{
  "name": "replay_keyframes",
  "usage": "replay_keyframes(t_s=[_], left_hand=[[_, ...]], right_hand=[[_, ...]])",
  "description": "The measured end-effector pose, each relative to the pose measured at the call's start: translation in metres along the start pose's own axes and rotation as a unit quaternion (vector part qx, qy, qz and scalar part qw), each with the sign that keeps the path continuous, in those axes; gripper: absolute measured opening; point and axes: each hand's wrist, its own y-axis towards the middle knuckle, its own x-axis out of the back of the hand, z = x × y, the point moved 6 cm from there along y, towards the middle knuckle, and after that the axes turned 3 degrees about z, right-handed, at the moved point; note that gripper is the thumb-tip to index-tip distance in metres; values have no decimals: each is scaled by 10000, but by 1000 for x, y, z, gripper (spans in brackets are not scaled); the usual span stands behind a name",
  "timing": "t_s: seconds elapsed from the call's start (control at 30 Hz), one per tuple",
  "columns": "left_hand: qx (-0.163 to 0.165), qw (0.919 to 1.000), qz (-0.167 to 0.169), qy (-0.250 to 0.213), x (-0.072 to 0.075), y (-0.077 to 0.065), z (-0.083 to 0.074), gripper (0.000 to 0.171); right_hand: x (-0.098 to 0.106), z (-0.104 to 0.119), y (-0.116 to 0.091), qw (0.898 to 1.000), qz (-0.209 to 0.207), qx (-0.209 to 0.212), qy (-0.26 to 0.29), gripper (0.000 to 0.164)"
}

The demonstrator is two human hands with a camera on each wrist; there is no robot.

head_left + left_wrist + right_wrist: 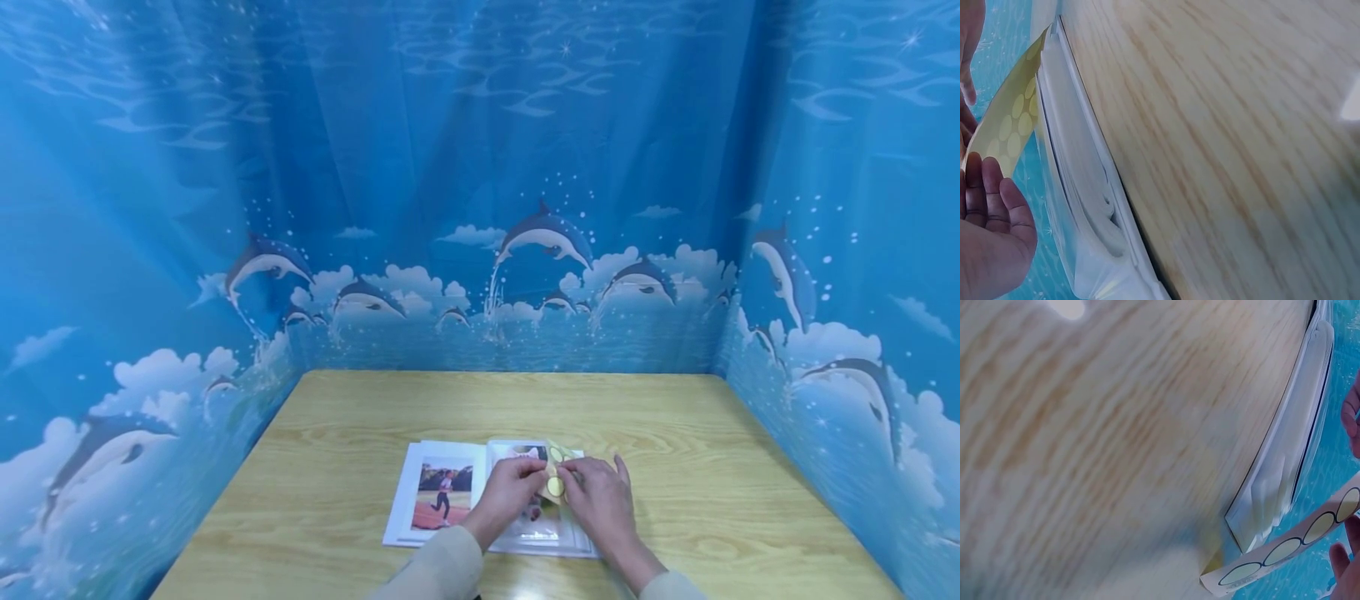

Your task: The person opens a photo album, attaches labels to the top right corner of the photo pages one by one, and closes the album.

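Note:
A sheet of round yellow stickers stands tilted over the right page of an open photo album. My left hand pinches the sheet at its left side, thumb and forefinger together. Its right side is gripped by my right hand, the little finger raised. In the left wrist view the sticker sheet curves up beside the album's page edges, with curled fingers of the left hand at its lower end. A row of outlined circles on the sheet shows in the right wrist view, close to the right hand's fingers.
A photo of a runner on a track fills the album's left page. Partly hidden by my hands, another photo lies under glossy plastic on the right page. The wood-grain table meets blue dolphin-print curtains on three sides.

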Motion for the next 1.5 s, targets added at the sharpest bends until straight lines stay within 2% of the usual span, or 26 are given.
replay_keyframes(t_s=[0.33, 0.5, 0.7, 0.8, 0.97, 1.17, 1.33, 1.5], left_hand=[[174, 9997, -182, 45, -1, -1, 2, 15], [124, 9995, -280, -23, -1, -1, 3, 16], [292, 9988, -330, -218, -1, 1, 8, 20], [326, 9984, -413, -215, -1, 2, 9, 21], [344, 9979, -540, 44, -6, 3, 8, 18], [144, 9950, -609, 774, -21, 6, 2, 21], [58, 9928, -321, 1150, -39, 9, -4, 24], [-7, 9851, 4, 1722, -55, 8, -11, 27]], right_hand=[[2, -4, 1, 9996, 202, -169, 98, 8], [6, -9, 2, 9978, 305, -493, 330, 10], [17, -21, 8, 9915, 368, -996, 748, 15], [23, -31, 12, 9889, 360, -1209, 791, 19], [32, -46, 15, 9855, 403, -1480, 730, 23], [35, -62, 14, 9808, 453, -1792, 618, 25], [37, -70, 13, 9805, 439, -1829, 570, 29], [37, -74, 13, 9813, 431, -1809, 503, 30]])
